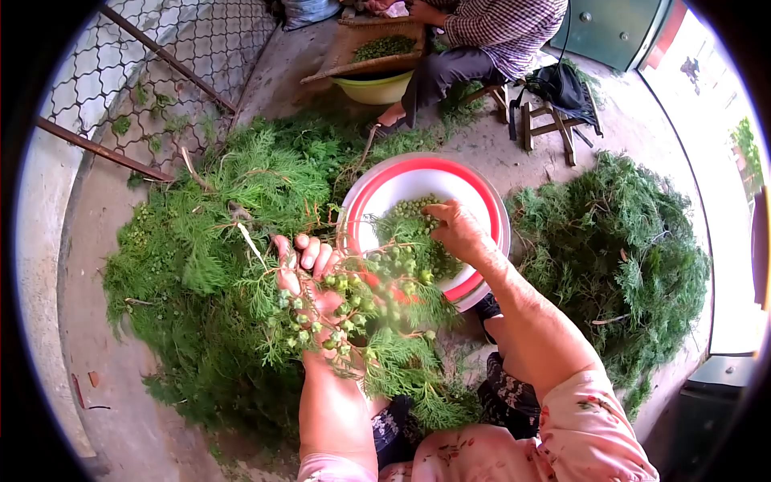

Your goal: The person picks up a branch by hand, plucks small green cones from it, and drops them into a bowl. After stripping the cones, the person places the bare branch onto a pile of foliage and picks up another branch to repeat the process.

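- Bottom of frame: pink floral sleeve (594, 418) on the wearer's right arm; leafy tips of the fruiting branch (347, 309) spread above the lap.
- Centre: that branch, thick with round green cones, lay across the near-left side of the basin, part of it outside the rim.
- Left hand (315, 265), left of centre: fingers curled closed round the branch stems. A firm hold on the woody part, I judged, would steady the sprays without crushing the cones.
- Right hand (462, 229), right of centre: partly curled, forefinger reaching down over the basin. Could not tell whether anything sat between the fingertips.
- White basin with red band (503, 217), centre: loose green cones (414, 210) inside. Bringing the laden sprays fully over it would seem wise, since cones dropping outside the rim could get lost in the foliage. Short pinches close to each stalk should bring in fewer leaf scraps.
- Left of frame: broad heap of cut greenery (201, 265). Right of frame: a second, darker heap (614, 249).
- Top centre: seated person in a checked shirt (498, 28), near a woven tray (329, 58) of green bits over a yellow-green tub (373, 90).
- Upper right: black bag (562, 84) on a folding stool. Upper left: wire mesh (193, 48).
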`<action>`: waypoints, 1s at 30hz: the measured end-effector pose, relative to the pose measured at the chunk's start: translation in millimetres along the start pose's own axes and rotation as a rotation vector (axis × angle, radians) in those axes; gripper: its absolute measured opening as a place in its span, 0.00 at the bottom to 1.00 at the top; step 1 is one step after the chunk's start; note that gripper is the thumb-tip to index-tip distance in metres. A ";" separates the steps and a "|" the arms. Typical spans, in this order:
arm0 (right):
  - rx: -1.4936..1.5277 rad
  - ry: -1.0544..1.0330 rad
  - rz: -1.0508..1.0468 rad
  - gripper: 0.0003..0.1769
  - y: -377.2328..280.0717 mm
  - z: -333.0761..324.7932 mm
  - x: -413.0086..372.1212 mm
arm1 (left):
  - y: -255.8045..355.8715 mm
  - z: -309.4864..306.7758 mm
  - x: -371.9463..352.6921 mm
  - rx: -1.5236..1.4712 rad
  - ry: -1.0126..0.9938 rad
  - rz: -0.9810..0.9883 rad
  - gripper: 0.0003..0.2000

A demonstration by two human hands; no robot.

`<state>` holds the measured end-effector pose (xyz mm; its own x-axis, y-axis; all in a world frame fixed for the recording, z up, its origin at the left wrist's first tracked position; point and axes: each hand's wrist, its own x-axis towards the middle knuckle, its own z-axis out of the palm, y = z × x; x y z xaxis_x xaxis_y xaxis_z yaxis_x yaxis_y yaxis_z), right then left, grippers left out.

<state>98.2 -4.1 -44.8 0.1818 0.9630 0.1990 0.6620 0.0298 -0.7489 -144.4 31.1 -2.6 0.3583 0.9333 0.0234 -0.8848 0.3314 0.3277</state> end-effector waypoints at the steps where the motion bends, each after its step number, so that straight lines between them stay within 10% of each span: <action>1: -0.037 0.000 0.000 0.07 8.0 3.7 -1.5 | 2.5 -3.9 1.3 -0.016 -0.005 -0.002 0.19; 6: 0.331 0.242 0.179 0.09 -39.3 -20.4 -4.7 | 8.0 -11.2 2.9 -0.082 -0.045 0.003 0.17; 9: 0.691 0.073 0.322 0.11 -54.4 -32.5 -10.0 | 12.0 -25.0 7.2 -0.113 -0.141 -0.006 0.17; 16: 0.177 -0.185 0.101 0.17 -52.0 -24.3 -21.2 | 16.4 -45.8 11.2 -0.087 -0.254 -0.040 0.16; 20: 1.079 -0.290 0.423 0.23 -60.9 -26.9 -16.8 | 8.0 -44.5 13.5 -0.162 -0.256 -0.103 0.16; 30: 0.935 -0.564 0.455 0.22 -45.8 -16.4 -13.8 | -11.4 -28.7 16.3 -0.202 -0.215 -0.234 0.19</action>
<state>77.3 -23.1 -2.9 -0.2380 0.9110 -0.3367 -0.2123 -0.3871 -0.8973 -137.1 46.4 -33.0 0.5928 0.7861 0.1747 -0.8050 0.5727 0.1548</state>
